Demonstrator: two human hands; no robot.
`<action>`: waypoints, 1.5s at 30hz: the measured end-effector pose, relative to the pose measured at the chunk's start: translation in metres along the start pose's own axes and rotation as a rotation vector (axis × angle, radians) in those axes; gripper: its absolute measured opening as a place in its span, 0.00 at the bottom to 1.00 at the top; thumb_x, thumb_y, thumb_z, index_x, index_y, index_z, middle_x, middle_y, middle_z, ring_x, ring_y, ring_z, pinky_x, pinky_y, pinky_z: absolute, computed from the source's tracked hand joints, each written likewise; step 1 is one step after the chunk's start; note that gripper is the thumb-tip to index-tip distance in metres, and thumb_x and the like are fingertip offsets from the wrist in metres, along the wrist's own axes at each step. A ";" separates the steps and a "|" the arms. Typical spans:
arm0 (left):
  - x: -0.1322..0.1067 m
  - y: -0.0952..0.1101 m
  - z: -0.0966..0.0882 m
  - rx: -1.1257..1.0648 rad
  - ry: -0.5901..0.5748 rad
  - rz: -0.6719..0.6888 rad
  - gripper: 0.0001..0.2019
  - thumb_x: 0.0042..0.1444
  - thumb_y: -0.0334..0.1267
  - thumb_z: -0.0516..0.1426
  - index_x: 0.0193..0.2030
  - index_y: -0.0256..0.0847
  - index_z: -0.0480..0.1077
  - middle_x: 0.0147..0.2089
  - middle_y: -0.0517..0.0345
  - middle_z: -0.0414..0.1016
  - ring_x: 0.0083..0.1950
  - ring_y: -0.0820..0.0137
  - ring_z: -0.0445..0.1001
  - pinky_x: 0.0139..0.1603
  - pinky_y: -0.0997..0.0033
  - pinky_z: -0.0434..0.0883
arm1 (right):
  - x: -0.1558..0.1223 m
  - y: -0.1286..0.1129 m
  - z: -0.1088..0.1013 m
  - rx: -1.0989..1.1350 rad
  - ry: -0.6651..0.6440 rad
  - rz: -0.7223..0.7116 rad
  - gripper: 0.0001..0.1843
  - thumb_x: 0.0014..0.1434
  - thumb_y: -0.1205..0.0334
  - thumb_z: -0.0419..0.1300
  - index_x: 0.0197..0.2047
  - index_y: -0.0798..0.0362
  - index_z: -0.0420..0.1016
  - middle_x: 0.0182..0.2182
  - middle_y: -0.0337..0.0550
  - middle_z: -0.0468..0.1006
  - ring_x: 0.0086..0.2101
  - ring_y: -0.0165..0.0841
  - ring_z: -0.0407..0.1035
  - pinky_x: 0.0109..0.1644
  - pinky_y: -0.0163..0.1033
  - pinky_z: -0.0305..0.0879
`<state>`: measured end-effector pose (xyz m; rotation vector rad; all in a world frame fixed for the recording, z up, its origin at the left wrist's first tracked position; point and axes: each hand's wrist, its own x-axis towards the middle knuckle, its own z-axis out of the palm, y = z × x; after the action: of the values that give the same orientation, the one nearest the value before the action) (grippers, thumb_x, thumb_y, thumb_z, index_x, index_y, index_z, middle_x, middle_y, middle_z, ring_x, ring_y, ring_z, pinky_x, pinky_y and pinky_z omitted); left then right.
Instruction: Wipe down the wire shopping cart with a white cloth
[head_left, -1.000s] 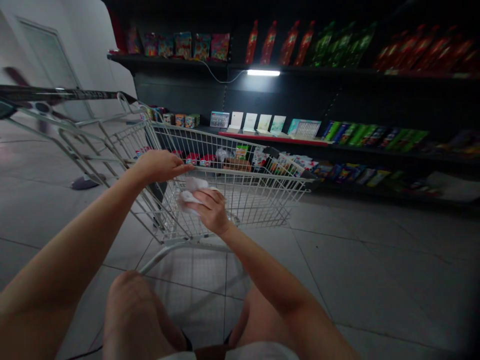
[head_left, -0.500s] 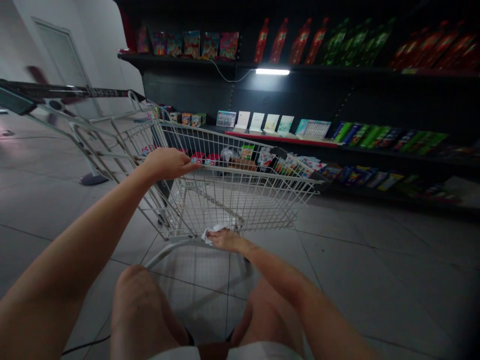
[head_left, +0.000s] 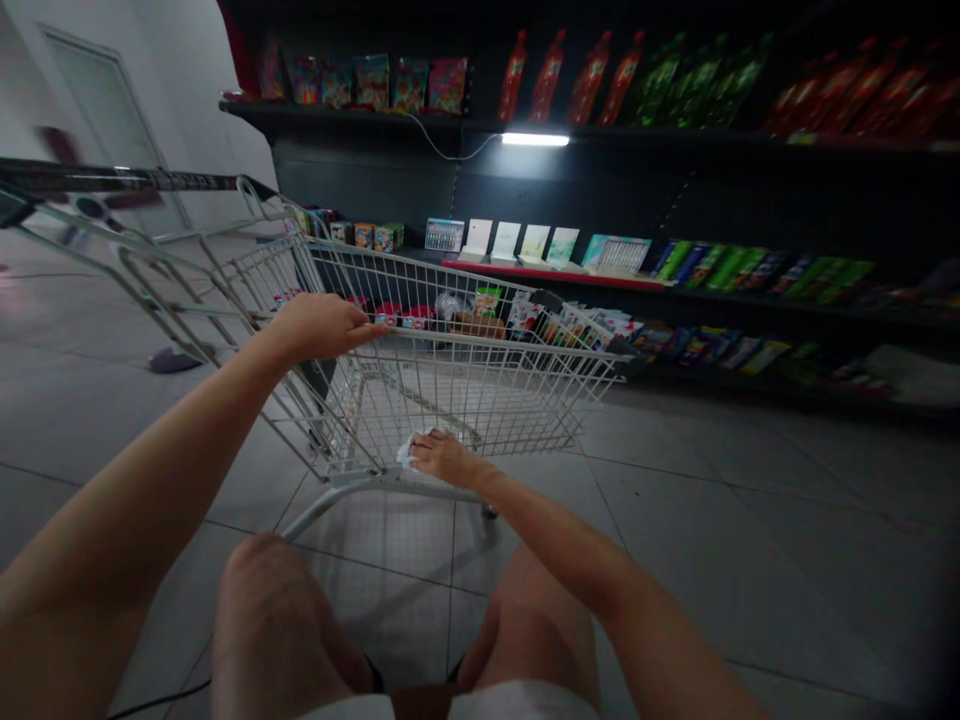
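Observation:
A wire shopping cart (head_left: 480, 400) stands side-on in front of my knees. My left hand (head_left: 319, 325) grips its upper side rim, with the thumb stretched along the rim and the other fingers mostly hidden behind. Low on the near side, my right hand (head_left: 442, 458) holds a crumpled white cloth (head_left: 406, 452) against the wires just above the bottom frame tube. Part of the cloth is covered by my fingers. The cart's dark push handle (head_left: 150, 180) is at the upper left.
Dark store shelves (head_left: 360, 160) behind the cart carry red bottles (head_left: 550, 78), green bottles (head_left: 660, 82), boxes and snack packets. A lit lamp (head_left: 535, 140) hangs under the upper shelf. A round grey base (head_left: 174, 360) stands on the tiled floor at left, and a black cable (head_left: 161, 698) lies lower left.
My right hand has moved slightly up with the cloth, from the bottom tube onto the side wires. My left hand keeps its place on the rim. The view has shifted a little.

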<state>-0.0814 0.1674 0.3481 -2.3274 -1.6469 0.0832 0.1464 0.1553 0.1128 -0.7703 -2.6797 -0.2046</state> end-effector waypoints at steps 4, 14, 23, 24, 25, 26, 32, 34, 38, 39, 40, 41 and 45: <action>0.000 0.000 0.000 -0.006 -0.003 -0.017 0.37 0.57 0.68 0.34 0.41 0.49 0.76 0.37 0.56 0.79 0.43 0.63 0.74 0.44 0.67 0.64 | 0.028 0.023 -0.053 -0.046 0.159 -0.060 0.15 0.65 0.65 0.50 0.48 0.41 0.75 0.51 0.36 0.74 0.51 0.33 0.64 0.58 0.44 0.61; -0.008 -0.002 -0.001 0.004 0.000 0.008 0.39 0.57 0.68 0.32 0.42 0.48 0.76 0.40 0.53 0.79 0.43 0.61 0.75 0.43 0.67 0.65 | 0.025 0.035 -0.058 -0.201 0.476 0.066 0.13 0.64 0.63 0.54 0.46 0.39 0.77 0.46 0.36 0.77 0.45 0.35 0.66 0.55 0.47 0.62; -0.012 0.000 -0.005 0.024 -0.007 0.008 0.40 0.56 0.69 0.33 0.43 0.46 0.77 0.40 0.51 0.79 0.44 0.59 0.75 0.43 0.66 0.66 | 0.035 0.022 -0.138 -0.038 0.596 0.152 0.19 0.60 0.71 0.51 0.50 0.46 0.76 0.51 0.43 0.73 0.52 0.38 0.63 0.59 0.48 0.61; -0.013 0.001 -0.006 0.029 -0.006 0.009 0.40 0.56 0.69 0.33 0.43 0.46 0.77 0.40 0.50 0.78 0.44 0.59 0.75 0.42 0.65 0.66 | 0.045 0.025 -0.160 0.000 0.626 0.264 0.20 0.59 0.69 0.52 0.52 0.47 0.74 0.53 0.44 0.72 0.54 0.39 0.62 0.60 0.50 0.60; -0.014 0.003 -0.007 0.032 -0.002 0.013 0.39 0.56 0.69 0.33 0.42 0.45 0.77 0.39 0.49 0.78 0.44 0.58 0.75 0.41 0.65 0.66 | 0.056 0.029 -0.179 0.065 0.568 0.331 0.19 0.59 0.67 0.54 0.53 0.49 0.74 0.52 0.45 0.72 0.53 0.40 0.63 0.59 0.50 0.60; -0.015 0.004 -0.008 0.031 0.006 0.018 0.39 0.56 0.68 0.34 0.42 0.44 0.77 0.39 0.49 0.78 0.43 0.58 0.75 0.40 0.65 0.66 | 0.066 0.034 -0.193 0.149 0.448 0.369 0.18 0.59 0.64 0.54 0.52 0.50 0.74 0.51 0.45 0.73 0.52 0.40 0.65 0.58 0.49 0.62; -0.020 0.006 -0.009 0.044 0.015 0.008 0.39 0.57 0.68 0.33 0.41 0.46 0.77 0.39 0.50 0.79 0.42 0.59 0.75 0.39 0.66 0.65 | 0.113 0.054 -0.201 0.388 -0.303 0.490 0.19 0.59 0.50 0.53 0.41 0.52 0.80 0.46 0.46 0.78 0.47 0.39 0.70 0.54 0.45 0.66; -0.022 0.005 -0.009 0.050 0.017 -0.006 0.39 0.56 0.69 0.33 0.40 0.46 0.77 0.39 0.51 0.79 0.41 0.60 0.75 0.40 0.67 0.65 | 0.124 0.057 -0.200 0.405 -0.474 0.581 0.16 0.54 0.52 0.60 0.39 0.54 0.80 0.43 0.48 0.79 0.43 0.41 0.72 0.49 0.47 0.69; -0.031 0.003 -0.010 0.064 0.016 -0.009 0.39 0.57 0.68 0.33 0.40 0.46 0.77 0.36 0.51 0.78 0.40 0.61 0.75 0.39 0.67 0.65 | 0.138 0.054 -0.216 0.645 -0.760 0.652 0.15 0.49 0.54 0.64 0.36 0.56 0.80 0.33 0.47 0.79 0.36 0.39 0.74 0.38 0.43 0.73; -0.034 0.003 -0.010 0.064 0.015 -0.002 0.39 0.57 0.68 0.32 0.40 0.46 0.77 0.35 0.51 0.77 0.40 0.61 0.75 0.39 0.67 0.65 | 0.140 0.051 -0.219 0.683 -0.775 0.655 0.15 0.48 0.54 0.64 0.36 0.56 0.80 0.32 0.46 0.79 0.35 0.38 0.74 0.37 0.42 0.73; -0.036 0.002 -0.010 0.063 0.015 0.005 0.39 0.57 0.67 0.32 0.40 0.45 0.77 0.35 0.51 0.77 0.39 0.61 0.75 0.38 0.67 0.65 | 0.141 0.047 -0.221 0.706 -0.767 0.656 0.15 0.48 0.54 0.64 0.35 0.56 0.80 0.31 0.46 0.79 0.35 0.38 0.74 0.36 0.41 0.73; -0.038 0.001 -0.010 0.061 0.017 0.011 0.40 0.57 0.67 0.32 0.39 0.45 0.77 0.34 0.51 0.77 0.39 0.60 0.75 0.38 0.67 0.65 | 0.141 0.043 -0.220 0.715 -0.745 0.657 0.15 0.48 0.54 0.65 0.35 0.55 0.80 0.30 0.46 0.79 0.34 0.38 0.74 0.35 0.41 0.74; -0.044 -0.005 -0.006 0.055 0.037 -0.008 0.40 0.55 0.70 0.33 0.38 0.45 0.77 0.33 0.51 0.76 0.38 0.61 0.74 0.37 0.67 0.64 | 0.135 0.033 -0.205 0.657 -0.669 0.645 0.15 0.48 0.53 0.65 0.34 0.56 0.79 0.29 0.46 0.78 0.34 0.39 0.74 0.34 0.41 0.74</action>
<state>-0.1003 0.1267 0.3496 -2.2678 -1.6162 0.0828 0.1158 0.2018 0.3543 -1.5759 -2.5582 1.2045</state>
